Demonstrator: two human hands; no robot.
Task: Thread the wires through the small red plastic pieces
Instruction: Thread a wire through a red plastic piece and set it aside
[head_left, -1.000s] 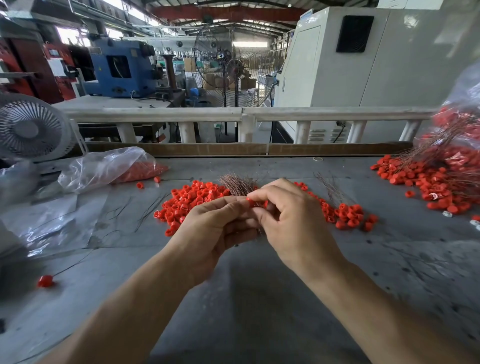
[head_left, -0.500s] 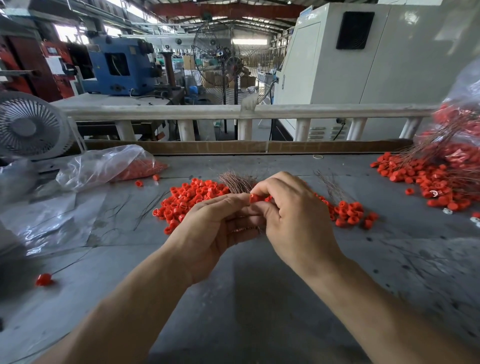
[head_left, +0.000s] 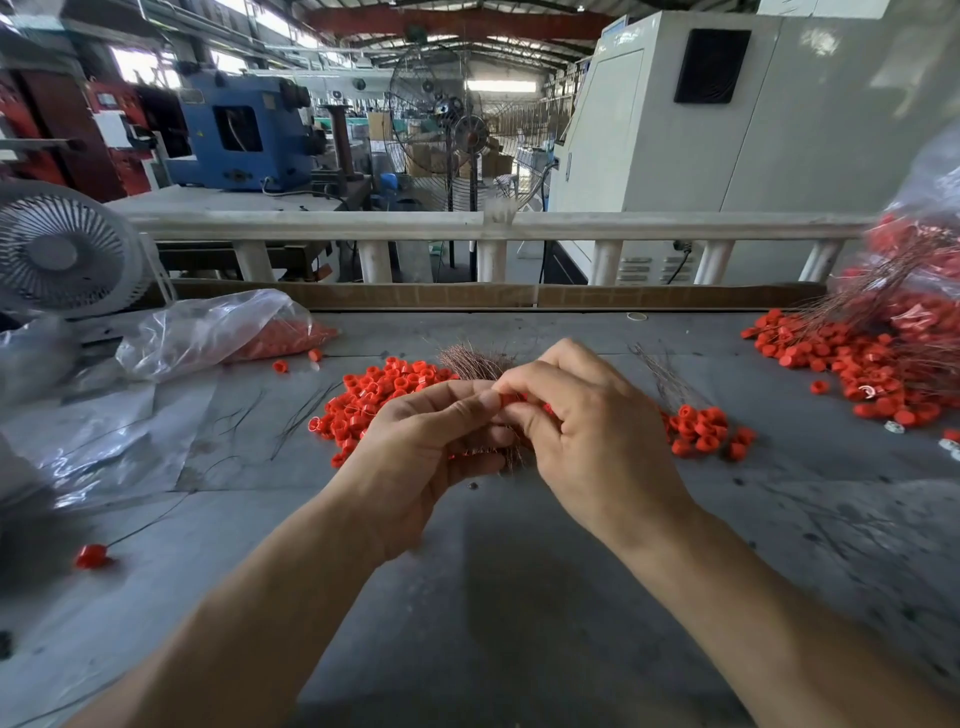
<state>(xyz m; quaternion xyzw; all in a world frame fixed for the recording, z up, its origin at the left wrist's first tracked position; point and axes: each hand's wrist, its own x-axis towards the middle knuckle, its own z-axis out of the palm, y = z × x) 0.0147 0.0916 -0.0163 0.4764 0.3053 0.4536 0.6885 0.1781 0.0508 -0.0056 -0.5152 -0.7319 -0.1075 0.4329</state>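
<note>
Both hands meet above the middle of the grey table (head_left: 519, 597). My left hand (head_left: 421, 447) grips a bundle of thin copper wires (head_left: 475, 361) whose ends fan out behind the fingers. My right hand (head_left: 582, 431) pinches a small red plastic piece (head_left: 511, 399) at its fingertips, right against my left thumb. A heap of loose red pieces (head_left: 374, 397) lies just beyond the left hand, and a smaller heap (head_left: 698, 428) sits to the right of the right hand. How the wire meets the pinched piece is hidden by the fingers.
At the right edge a big pile of red pieces with wires in them (head_left: 872, 364) spills from a plastic bag (head_left: 924, 249). Another bag of red pieces (head_left: 218, 332) and a small fan (head_left: 62, 254) stand at the left. One wired piece (head_left: 91, 556) lies at the near left.
Both hands have stayed together at the same spot. The fingers have shifted slightly around the red piece and the wires.
</note>
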